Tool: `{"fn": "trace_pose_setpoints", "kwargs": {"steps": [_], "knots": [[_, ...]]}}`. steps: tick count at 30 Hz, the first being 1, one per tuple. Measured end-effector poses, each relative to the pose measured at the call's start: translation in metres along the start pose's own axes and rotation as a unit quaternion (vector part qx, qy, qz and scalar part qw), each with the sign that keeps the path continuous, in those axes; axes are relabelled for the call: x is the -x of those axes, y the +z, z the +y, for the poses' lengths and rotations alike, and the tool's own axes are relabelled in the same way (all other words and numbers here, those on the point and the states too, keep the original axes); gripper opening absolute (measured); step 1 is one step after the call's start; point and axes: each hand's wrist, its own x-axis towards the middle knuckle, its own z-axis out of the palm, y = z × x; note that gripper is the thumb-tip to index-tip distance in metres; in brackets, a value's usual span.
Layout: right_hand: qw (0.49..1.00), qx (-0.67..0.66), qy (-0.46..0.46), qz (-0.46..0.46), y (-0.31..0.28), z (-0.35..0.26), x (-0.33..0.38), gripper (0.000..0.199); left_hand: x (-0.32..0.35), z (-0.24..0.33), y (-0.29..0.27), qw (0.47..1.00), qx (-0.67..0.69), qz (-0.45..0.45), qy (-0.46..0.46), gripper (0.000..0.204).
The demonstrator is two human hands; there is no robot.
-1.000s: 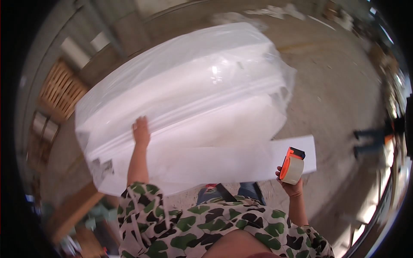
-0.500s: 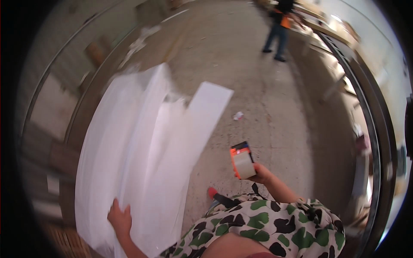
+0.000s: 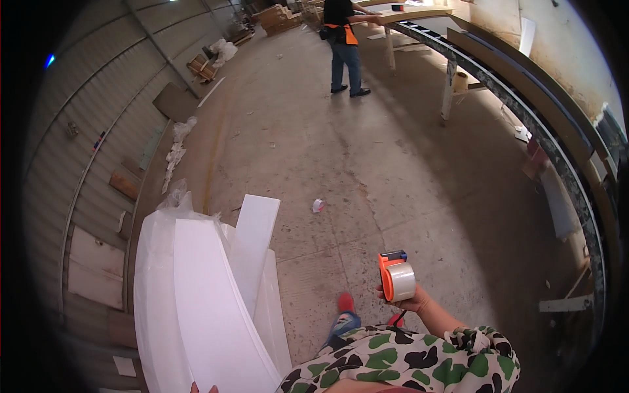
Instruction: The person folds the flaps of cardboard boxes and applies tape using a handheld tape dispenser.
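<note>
On concrete floor (image 3: 393,170) (littered): white panels (image 3: 203,295).

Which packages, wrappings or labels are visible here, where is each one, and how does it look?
Wrapped bundle: lower left, tall white panels in clear plastic film, by the left hand.
Tape dispenser: held in the right hand, orange frame, clear tape roll.
Crumpled wrapper: on the concrete floor, small, white and red.
Boxes: far end, brown stack.
No signs or screens.
</note>
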Motion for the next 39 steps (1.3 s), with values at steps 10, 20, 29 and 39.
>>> {"fn": "trace_pose_setpoints", "kwargs": {"steps": [10, 20, 29, 39], "knots": [[0.989, 0.018, 0.032, -0.145, 0.055, -0.143, -0.069, 0.043, 0.049, 0.067, 0.082, 0.972, 0.209, 0.064, 0.084, 0.06], [0.982, 0.143, 0.071, -0.102, 0.091, -0.316, -0.105, 0.042, -0.206, 0.067, 0.247, 0.936, 0.345, 0.043, 0.044, 0.05], [0.991, 0.058, 0.106, -0.052, 0.04, -0.391, -0.123, 0.039, -0.163, 0.206, 0.275, 0.983, 0.001, 0.179, 0.037, 0.082], [0.943, 0.014, 0.312, -0.115, 0.004, -0.477, -0.184, 0.043, 0.116, 0.307, 0.353, 0.983, 0.166, 0.056, 0.058, 0.062]]}}
